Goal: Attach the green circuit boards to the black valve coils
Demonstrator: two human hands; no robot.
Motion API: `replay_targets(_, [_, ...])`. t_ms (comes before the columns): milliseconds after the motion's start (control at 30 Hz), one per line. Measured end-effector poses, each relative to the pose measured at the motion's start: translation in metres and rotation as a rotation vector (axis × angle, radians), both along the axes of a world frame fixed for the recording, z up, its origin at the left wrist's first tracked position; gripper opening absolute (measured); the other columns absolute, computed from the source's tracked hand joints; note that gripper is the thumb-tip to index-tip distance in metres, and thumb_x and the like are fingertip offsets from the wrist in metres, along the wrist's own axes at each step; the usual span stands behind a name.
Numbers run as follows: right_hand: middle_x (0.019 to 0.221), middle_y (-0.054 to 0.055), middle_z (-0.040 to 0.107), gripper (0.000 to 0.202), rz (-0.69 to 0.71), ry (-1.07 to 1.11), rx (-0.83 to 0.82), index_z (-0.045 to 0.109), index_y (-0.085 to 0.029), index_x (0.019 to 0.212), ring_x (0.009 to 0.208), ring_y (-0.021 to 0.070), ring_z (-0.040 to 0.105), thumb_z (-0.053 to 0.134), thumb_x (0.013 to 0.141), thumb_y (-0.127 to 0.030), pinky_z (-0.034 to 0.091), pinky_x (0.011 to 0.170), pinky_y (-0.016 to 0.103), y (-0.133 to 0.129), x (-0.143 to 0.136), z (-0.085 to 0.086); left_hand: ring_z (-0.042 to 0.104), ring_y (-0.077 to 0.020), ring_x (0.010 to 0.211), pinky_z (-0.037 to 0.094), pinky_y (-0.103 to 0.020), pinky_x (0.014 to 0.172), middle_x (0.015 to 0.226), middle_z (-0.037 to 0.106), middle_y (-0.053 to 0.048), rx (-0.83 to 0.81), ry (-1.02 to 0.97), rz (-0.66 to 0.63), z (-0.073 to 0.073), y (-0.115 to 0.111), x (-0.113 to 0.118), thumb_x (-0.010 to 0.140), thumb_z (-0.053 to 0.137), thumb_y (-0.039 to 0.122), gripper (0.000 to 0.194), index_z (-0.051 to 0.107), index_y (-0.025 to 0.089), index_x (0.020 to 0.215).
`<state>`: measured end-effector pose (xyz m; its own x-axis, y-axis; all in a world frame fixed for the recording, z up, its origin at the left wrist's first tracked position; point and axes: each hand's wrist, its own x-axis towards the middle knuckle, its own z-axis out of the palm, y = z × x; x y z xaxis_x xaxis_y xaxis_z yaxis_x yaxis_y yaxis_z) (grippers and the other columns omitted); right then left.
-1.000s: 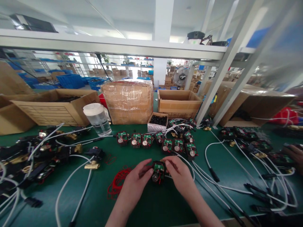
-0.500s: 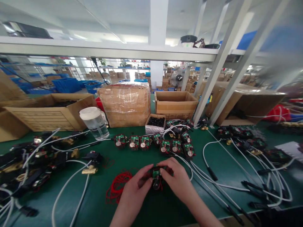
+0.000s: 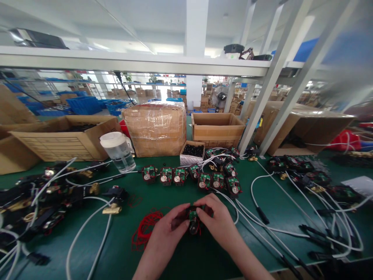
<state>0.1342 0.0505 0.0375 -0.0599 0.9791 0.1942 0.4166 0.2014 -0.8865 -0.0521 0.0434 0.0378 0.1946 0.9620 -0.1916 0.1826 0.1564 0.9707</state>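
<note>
From where I stand, the left hand (image 3: 166, 233) and right hand (image 3: 217, 217) both pinch one small circuit unit (image 3: 193, 222) at lower centre of the frame, fingers curled round its sides. With the fingertips so close to the board, a thin lead could get pinched or tugged loose; a lopsided grip might let the unit twist. The red wire bundle (image 3: 147, 229) lies just beside the left wrist and could snag on it.

Counting up: one unit is in the hands, and eight similar units (image 3: 166, 175) with visible discs sit mid-frame, with more jumbled behind that I can't number. There's one lidded jug (image 3: 118, 152), one small box of black parts (image 3: 192, 153) and one fan (image 3: 220, 96). White cables (image 3: 262, 226) at lower right overlap too much to count.
</note>
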Motion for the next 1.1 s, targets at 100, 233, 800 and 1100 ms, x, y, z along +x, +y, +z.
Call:
replay_targets(100, [0.090, 0.002, 0.062, 0.015, 0.004, -0.010, 0.002, 0.073, -0.022, 0.091, 0.073, 0.0162, 0.060, 0.062, 0.085, -0.015, 0.050, 0.065, 0.028, 0.000, 0.000, 0.000, 0.069, -0.0256, 0.114, 0.051, -0.039, 0.103, 0.123, 0.076, -0.007, 0.005, 0.011, -0.001, 0.001, -0.001, -0.002, 0.082, 0.063, 0.034, 0.045, 0.069, 0.022, 0.125])
replay_targets(233, [0.089, 0.003, 0.062, 0.014, -0.001, -0.016, 0.016, 0.073, -0.022, 0.091, 0.074, 0.0167, 0.060, 0.062, 0.086, -0.016, 0.050, 0.065, 0.029, 0.001, 0.000, -0.001, 0.066, -0.0265, 0.119, 0.050, -0.040, 0.105, 0.124, 0.075, -0.006, 0.009, 0.051, 0.027, 0.006, 0.000, 0.000, 0.085, 0.061, 0.040, 0.042, 0.071, 0.023, 0.122])
replay_targets(800, [0.090, 0.003, 0.063, 0.015, 0.029, 0.016, 0.053, 0.074, -0.023, 0.090, 0.080, 0.0180, 0.061, 0.060, 0.089, -0.017, 0.048, 0.067, 0.028, 0.003, 0.005, -0.011, 0.071, -0.0207, 0.082, 0.050, -0.030, 0.078, 0.087, 0.078, -0.001, 0.245, 0.475, 0.005, 0.034, 0.021, 0.013, 0.078, 0.065, 0.027, 0.018, 0.081, 0.028, 0.085])
replay_targets(1100, [0.094, 0.004, 0.063, 0.019, 0.056, 0.059, 0.031, 0.075, -0.022, 0.096, 0.083, 0.0179, 0.063, 0.059, 0.088, -0.016, 0.051, 0.073, 0.030, 0.001, 0.010, -0.011, 0.070, -0.0199, 0.089, 0.049, -0.030, 0.083, 0.092, 0.078, -0.001, 0.293, 0.497, -0.064, 0.035, 0.018, 0.009, 0.087, 0.058, 0.029, 0.023, 0.081, 0.028, 0.091])
